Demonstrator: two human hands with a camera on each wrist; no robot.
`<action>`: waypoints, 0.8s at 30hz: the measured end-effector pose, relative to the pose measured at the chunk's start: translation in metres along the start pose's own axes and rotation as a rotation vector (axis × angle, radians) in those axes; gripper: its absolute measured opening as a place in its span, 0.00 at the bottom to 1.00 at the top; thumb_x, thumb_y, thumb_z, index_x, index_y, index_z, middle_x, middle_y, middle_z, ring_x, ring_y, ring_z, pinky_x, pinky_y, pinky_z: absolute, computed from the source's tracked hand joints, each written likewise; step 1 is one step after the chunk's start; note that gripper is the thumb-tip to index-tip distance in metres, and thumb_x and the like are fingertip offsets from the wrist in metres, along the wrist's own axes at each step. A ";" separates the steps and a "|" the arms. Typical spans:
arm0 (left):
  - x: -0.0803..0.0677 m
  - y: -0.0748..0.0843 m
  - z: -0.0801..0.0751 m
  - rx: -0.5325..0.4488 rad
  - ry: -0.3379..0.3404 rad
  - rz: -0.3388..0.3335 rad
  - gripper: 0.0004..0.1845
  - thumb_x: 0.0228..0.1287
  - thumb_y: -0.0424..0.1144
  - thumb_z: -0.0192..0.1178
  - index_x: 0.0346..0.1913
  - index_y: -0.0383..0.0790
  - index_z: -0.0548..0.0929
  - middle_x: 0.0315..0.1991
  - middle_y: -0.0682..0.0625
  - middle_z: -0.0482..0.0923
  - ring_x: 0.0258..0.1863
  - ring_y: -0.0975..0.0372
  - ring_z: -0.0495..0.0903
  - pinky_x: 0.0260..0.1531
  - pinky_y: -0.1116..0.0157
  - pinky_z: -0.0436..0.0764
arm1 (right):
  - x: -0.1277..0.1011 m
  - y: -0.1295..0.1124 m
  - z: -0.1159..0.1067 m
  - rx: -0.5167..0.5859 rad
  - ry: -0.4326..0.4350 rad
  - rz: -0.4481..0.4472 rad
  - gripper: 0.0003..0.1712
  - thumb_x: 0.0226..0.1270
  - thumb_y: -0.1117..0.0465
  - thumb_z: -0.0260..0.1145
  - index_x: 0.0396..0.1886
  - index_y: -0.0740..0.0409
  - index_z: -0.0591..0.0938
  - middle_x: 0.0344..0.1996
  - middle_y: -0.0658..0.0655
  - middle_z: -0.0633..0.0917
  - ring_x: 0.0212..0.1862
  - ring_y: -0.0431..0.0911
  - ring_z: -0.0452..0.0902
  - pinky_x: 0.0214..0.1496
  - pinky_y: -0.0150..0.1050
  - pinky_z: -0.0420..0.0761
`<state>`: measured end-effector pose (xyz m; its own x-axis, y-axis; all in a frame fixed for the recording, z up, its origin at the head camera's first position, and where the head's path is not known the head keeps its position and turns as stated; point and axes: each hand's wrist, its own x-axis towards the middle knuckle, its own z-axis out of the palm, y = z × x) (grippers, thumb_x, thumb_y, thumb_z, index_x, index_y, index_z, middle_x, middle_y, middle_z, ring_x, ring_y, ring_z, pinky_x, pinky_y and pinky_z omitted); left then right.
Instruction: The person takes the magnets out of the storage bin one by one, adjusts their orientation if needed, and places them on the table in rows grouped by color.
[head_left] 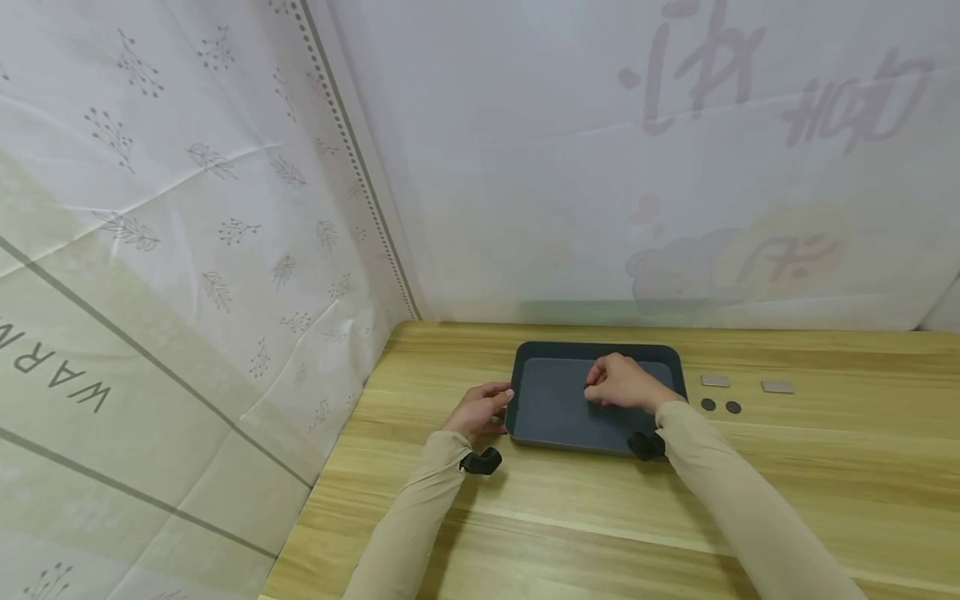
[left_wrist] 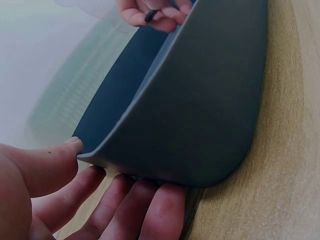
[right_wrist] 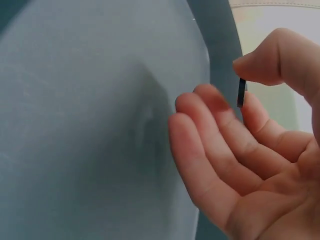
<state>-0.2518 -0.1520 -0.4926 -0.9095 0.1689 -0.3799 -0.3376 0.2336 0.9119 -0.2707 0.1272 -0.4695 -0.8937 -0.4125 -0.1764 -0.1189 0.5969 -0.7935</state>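
A dark grey rectangular tray (head_left: 555,400) lies on the wooden table. My left hand (head_left: 480,410) grips its left side; in the left wrist view the thumb touches the rim of the tray (left_wrist: 210,100) and the fingers lie against the outside wall. Over the middle of the tray is my right hand (head_left: 622,383). Between its thumb and index finger it pinches a small thin black disc (right_wrist: 241,93), seen edge-on in the right wrist view. The other fingers of the right hand are loosely bent above the tray floor (right_wrist: 100,125).
Right of the tray, two dark round discs (head_left: 708,404) lie side by side on the table (head_left: 570,517). Behind them are two small pale rectangular pieces (head_left: 715,381). A printed cloth (head_left: 525,208) hangs at the table's back edge, and another (head_left: 225,250) at the left.
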 end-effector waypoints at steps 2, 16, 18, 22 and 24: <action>-0.001 0.000 0.000 0.002 0.001 0.000 0.22 0.72 0.40 0.54 0.66 0.37 0.72 0.49 0.43 0.77 0.36 0.60 0.77 0.28 0.66 0.79 | -0.002 -0.002 -0.001 0.023 0.003 -0.011 0.13 0.61 0.64 0.64 0.44 0.67 0.79 0.34 0.58 0.85 0.33 0.50 0.83 0.36 0.40 0.82; 0.002 -0.003 0.000 -0.003 0.001 0.009 0.22 0.72 0.40 0.55 0.65 0.36 0.73 0.46 0.44 0.78 0.35 0.61 0.77 0.28 0.66 0.79 | -0.016 -0.004 -0.007 0.157 -0.007 -0.080 0.18 0.65 0.67 0.62 0.52 0.69 0.73 0.35 0.64 0.83 0.40 0.57 0.82 0.44 0.50 0.82; 0.002 -0.002 0.000 -0.004 -0.002 0.014 0.22 0.72 0.40 0.55 0.65 0.35 0.73 0.46 0.44 0.78 0.35 0.61 0.77 0.28 0.66 0.79 | -0.018 -0.004 -0.006 0.160 0.002 -0.090 0.17 0.66 0.66 0.62 0.52 0.68 0.74 0.36 0.64 0.83 0.40 0.58 0.82 0.44 0.51 0.81; 0.002 -0.002 0.000 -0.008 -0.003 0.017 0.22 0.72 0.40 0.54 0.65 0.35 0.73 0.44 0.44 0.78 0.34 0.61 0.77 0.27 0.66 0.78 | -0.023 -0.002 -0.005 0.153 0.029 -0.105 0.16 0.66 0.66 0.63 0.52 0.67 0.75 0.38 0.62 0.84 0.40 0.58 0.81 0.43 0.51 0.80; 0.002 -0.002 0.000 -0.011 -0.004 0.017 0.22 0.72 0.40 0.54 0.65 0.35 0.73 0.44 0.45 0.78 0.34 0.61 0.77 0.27 0.67 0.78 | -0.025 -0.002 -0.005 0.152 0.044 -0.105 0.16 0.66 0.65 0.64 0.52 0.66 0.75 0.38 0.61 0.84 0.41 0.58 0.81 0.43 0.51 0.80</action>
<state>-0.2527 -0.1521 -0.4953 -0.9142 0.1763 -0.3648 -0.3246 0.2201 0.9199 -0.2500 0.1395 -0.4607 -0.8984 -0.4344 -0.0651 -0.1485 0.4399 -0.8857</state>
